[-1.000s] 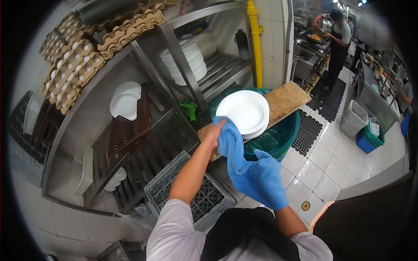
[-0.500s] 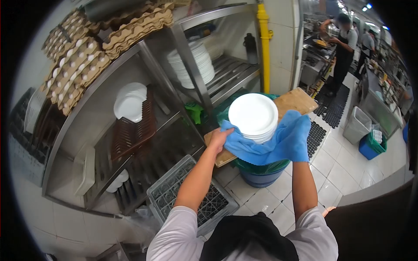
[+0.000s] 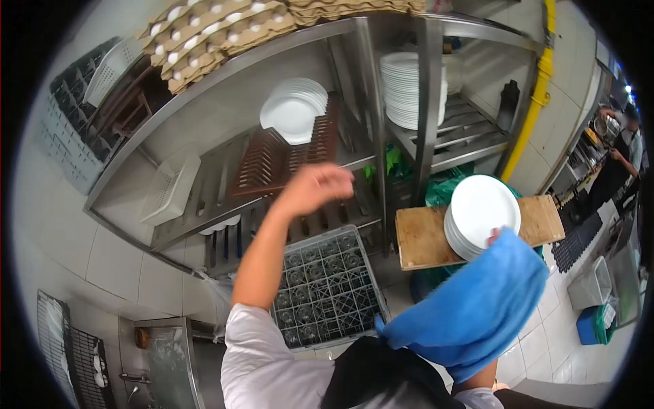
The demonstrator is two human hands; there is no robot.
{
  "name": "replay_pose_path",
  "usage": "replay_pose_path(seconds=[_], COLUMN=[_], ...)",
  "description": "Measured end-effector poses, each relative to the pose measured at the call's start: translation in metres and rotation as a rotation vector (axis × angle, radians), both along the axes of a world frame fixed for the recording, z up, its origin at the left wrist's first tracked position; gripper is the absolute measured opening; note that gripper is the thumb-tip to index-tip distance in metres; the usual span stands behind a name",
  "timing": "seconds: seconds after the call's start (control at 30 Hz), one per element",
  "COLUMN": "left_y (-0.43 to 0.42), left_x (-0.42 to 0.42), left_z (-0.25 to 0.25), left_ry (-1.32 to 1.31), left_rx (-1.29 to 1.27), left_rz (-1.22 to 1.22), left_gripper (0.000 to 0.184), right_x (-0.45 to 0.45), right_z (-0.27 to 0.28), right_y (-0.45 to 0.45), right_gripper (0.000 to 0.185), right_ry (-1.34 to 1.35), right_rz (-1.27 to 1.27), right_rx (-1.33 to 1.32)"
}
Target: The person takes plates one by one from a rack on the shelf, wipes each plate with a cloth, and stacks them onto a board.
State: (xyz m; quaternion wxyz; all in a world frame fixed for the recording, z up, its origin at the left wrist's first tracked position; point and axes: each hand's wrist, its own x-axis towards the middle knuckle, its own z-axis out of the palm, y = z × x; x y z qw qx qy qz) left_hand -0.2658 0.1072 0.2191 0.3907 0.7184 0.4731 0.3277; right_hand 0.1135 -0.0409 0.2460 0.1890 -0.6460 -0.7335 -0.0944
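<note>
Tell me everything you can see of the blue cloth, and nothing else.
The blue cloth is plain, soft-looking and slightly fuzzy, perhaps a towel, and a little blurred. It drapes over the right hand, hiding all but a bit of fingers at its top edge, and covers much of that forearm. It spreads down and left in loose folds to a narrow corner near the black apron. Its top end overlaps the stack of white plates in view; whether they touch is unclear.
</note>
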Motion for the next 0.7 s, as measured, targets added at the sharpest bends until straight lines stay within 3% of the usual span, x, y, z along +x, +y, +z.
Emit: replay_pose_path(seconds=[0.03, 0.1, 0.23, 0.3, 0.33, 0.37, 0.43, 0.5, 0.7], left_y=[0.022, 0.076, 0.185, 0.215, 0.225, 0.234, 0.258, 0.268, 0.242], left_x=[-0.017, -0.052, -0.127, -0.137, -0.138, -0.141, -0.154, -0.157, -0.172], left_z=[0.016, 0.033, 0.032, 0.033, 0.034, 0.034, 0.027, 0.025, 0.046], left_ry=[0.002, 0.320, 0.561, 0.611, 0.738, 0.866, 0.924, 0.985, 0.880], left_rx=[0.097, 0.691, 0.872, 0.933, 0.865, 0.793, 0.831, 0.867, 0.869], left_rz=[0.142, 0.441, 0.713, 0.779, 0.837, 0.892, 0.862, 0.831, 0.768], left_gripper=[0.041, 0.033, 0.037, 0.039, 0.040, 0.042, 0.038, 0.034, 0.023], right_x=[-0.010, -0.030, -0.065, -0.067, -0.076, -0.084, -0.099, -0.111, -0.108], right_z=[-0.008, -0.033, -0.126, -0.122, -0.093, -0.067, -0.022, 0.008, 0.035], right_y=[0.002, 0.006, 0.003, -0.040, -0.032, -0.026, -0.018, -0.016, -0.007], right_gripper=[0.035, 0.038, 0.046, 0.044, 0.043, 0.043, 0.040, 0.034, 0.032], right_ry=[-0.019, -0.065, -0.262, 1.458, 1.072, 1.067, 0.563, 0.352, 0.044], right_rz=[-0.008, -0.010, 0.112, 0.421, 0.579, 0.563, 0.446, 0.098, -0.180], right_rx=[-0.035, -0.114, -0.283, -0.689, -0.483, -0.476, -0.181, -0.036, -0.035])
